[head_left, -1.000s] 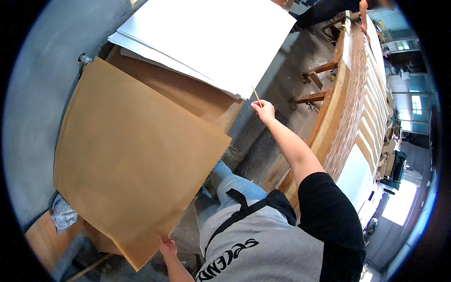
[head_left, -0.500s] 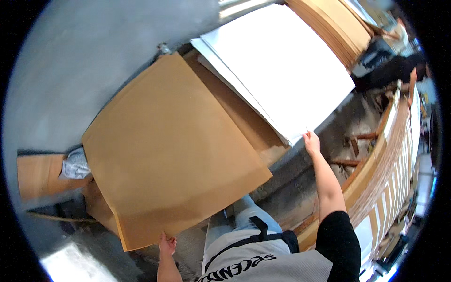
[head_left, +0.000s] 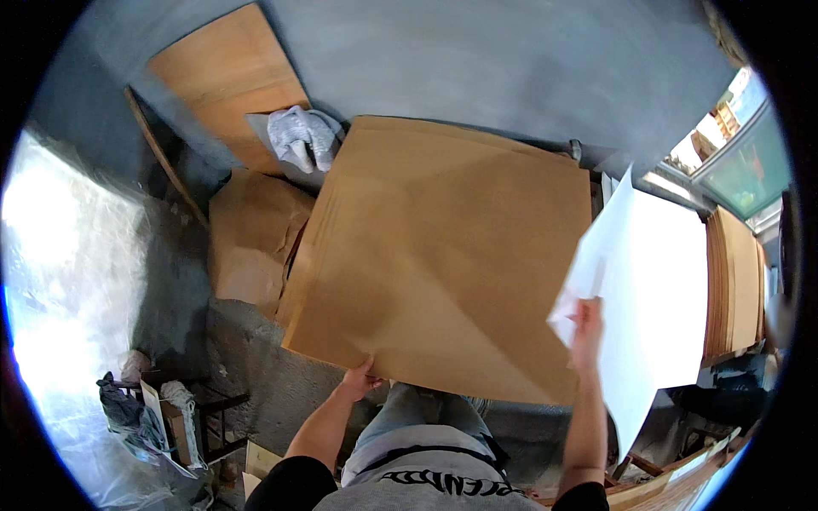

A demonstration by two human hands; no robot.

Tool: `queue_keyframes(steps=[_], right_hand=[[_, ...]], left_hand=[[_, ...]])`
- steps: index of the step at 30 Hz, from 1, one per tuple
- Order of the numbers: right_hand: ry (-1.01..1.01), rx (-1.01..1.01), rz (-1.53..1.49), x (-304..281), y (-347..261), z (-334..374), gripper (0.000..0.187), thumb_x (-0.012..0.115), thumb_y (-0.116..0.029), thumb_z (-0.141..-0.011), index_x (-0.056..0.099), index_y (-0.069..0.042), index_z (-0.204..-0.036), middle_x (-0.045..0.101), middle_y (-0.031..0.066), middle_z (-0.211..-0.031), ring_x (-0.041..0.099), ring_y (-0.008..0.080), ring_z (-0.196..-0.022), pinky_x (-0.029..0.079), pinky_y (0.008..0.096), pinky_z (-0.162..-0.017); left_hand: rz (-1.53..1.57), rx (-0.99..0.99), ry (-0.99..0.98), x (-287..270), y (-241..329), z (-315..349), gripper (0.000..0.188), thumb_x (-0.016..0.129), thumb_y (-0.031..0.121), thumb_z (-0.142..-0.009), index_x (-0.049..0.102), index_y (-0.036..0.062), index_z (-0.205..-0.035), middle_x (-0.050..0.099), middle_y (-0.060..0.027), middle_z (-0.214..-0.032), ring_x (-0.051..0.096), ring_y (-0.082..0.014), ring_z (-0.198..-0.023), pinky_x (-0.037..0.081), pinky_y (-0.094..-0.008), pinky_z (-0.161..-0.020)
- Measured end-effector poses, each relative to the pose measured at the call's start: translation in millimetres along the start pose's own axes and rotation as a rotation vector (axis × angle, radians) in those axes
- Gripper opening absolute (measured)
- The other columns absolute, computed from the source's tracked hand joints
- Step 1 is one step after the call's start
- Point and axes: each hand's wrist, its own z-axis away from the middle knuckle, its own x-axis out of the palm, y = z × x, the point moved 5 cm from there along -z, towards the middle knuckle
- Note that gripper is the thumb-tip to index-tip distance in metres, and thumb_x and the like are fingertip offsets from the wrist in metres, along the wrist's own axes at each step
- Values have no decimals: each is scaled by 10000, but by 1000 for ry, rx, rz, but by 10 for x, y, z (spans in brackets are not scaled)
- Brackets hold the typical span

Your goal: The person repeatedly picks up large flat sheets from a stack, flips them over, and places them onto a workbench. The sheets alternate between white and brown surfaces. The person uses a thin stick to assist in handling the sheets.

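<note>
Large brown paper sheet (head_left: 443, 255): lies flat across the surface, near edge toward the person. Left hand (head_left: 362, 379): grip pinched on that near edge at its left part. White sheet (head_left: 648, 281): held up at the brown sheet's right edge, lifted and tilted; right hand (head_left: 586, 328) clenched on its lower left corner. Stack of brown boards (head_left: 734, 281): far right. Grey cloth (head_left: 302, 136): bunched beyond the brown sheet's far left corner. Wooden panel (head_left: 226, 81): leaning against the grey wall (head_left: 511, 60).
</note>
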Motion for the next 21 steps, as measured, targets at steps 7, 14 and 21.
queue_keyframes(steps=[7, 14, 21], right_hand=[[-501, -171, 304, 2632, -1038, 604, 183, 391, -220, -870, 425, -49, -925, 573, 180, -695, 560, 375, -610, 438, 461, -528], [-679, -529, 288, 3825, -1369, 1494, 242, 448, -219, -854, 421, 2, -948, 578, 143, -684, 576, 268, -512, 430, 369, -392], [-839, -288, 278, 4049, -970, 1648, 275, 481, -294, -833, 467, -25, -891, 587, 118, -633, 568, 251, -474, 451, 366, -486]], left_hand=[[131, 71, 29, 24, -171, -174, 448, 555, 374, -797, 410, 125, -1140, 517, -66, -1018, 546, -212, -845, 471, -326, -658], [137, 15, -160, 9, -181, -213, 390, 534, 364, -810, 454, 131, -1111, 547, -47, -959, 541, -194, -806, 453, -328, -645], [71, 59, -110, -18, -197, -204, 307, 511, 351, -818, 500, 104, -1000, 561, -54, -889, 542, -182, -736, 446, -326, -624]])
